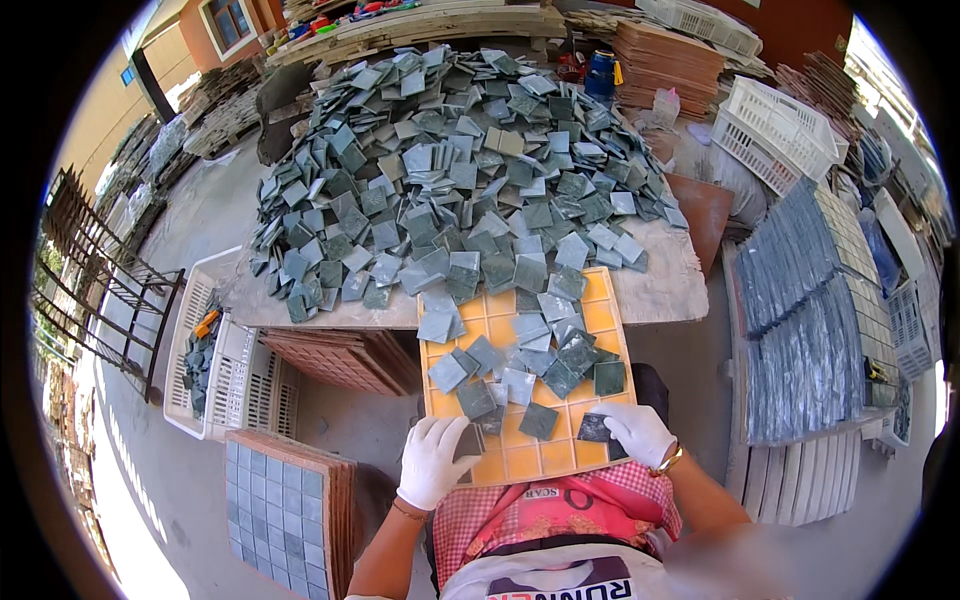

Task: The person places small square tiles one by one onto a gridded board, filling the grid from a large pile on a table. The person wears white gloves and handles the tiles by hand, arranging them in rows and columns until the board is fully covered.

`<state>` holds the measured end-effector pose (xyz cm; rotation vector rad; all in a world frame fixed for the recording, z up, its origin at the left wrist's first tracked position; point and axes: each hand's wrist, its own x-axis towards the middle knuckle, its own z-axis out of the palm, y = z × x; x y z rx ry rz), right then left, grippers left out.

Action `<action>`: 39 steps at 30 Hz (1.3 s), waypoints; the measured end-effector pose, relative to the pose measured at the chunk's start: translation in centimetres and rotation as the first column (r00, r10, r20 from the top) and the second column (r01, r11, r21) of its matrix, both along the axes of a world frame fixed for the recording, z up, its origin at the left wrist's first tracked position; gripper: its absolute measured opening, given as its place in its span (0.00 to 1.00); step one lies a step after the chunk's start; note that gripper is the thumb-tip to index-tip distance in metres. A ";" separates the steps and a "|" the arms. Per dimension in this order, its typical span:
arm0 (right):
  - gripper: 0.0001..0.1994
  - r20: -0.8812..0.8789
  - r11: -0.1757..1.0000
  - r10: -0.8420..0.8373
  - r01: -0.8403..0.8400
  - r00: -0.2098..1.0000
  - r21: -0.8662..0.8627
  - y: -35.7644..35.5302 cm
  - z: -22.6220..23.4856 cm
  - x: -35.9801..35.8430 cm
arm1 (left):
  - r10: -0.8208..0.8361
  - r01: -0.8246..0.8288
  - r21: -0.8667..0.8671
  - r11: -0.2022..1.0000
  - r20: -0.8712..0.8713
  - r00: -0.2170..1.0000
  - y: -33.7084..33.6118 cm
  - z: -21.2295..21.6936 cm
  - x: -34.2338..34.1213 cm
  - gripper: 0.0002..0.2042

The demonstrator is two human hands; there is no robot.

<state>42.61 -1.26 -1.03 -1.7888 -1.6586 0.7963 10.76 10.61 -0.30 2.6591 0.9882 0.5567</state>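
Across my lap rests a yellow grid tray (524, 462) with square cells, its far edge at the table. Loose grey-green square stone tiles (539, 421) lie scattered over its middle and far part, some overlapping. At the tray's near left corner my white-gloved left hand (434, 464) is closed on a dark tile, partly hidden by the fingers. My right hand (641, 436), also gloved, pinches the edge of a dark square tile (594, 428) at the tray's near right side. Several near cells of the tray show bare yellow.
A big heap of tiles (440, 180) covers the table (665, 270) ahead. At left stand a white crate (215, 420) and a stack of boards faced with tiles (275, 510). Stacked tile sheets (810, 320) rise at right, white crates (775, 135) behind them.
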 end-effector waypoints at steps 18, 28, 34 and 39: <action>0.23 0.337 0.968 0.243 -0.205 0.910 -0.144 -2.6 0.1 -2.4 | -0.065 0.072 -0.157 0.985 0.048 0.997 -5.2 -1.6 2.6 0.27; 0.27 0.198 0.984 0.152 -0.129 0.968 -0.124 -2.6 -0.1 -2.3 | -0.080 0.101 -0.230 0.968 0.101 0.992 -5.3 -2.1 3.5 0.31; 0.25 0.133 0.987 0.128 -0.113 0.983 -0.116 -2.2 0.9 -2.3 | -0.016 0.037 -0.273 0.961 0.077 0.997 -5.5 -2.8 1.5 0.28; 0.24 0.144 0.987 0.157 -0.162 0.977 0.025 0.5 0.4 -4.2 | -0.022 0.022 -0.240 0.970 0.003 1.000 -5.7 -1.6 3.5 0.26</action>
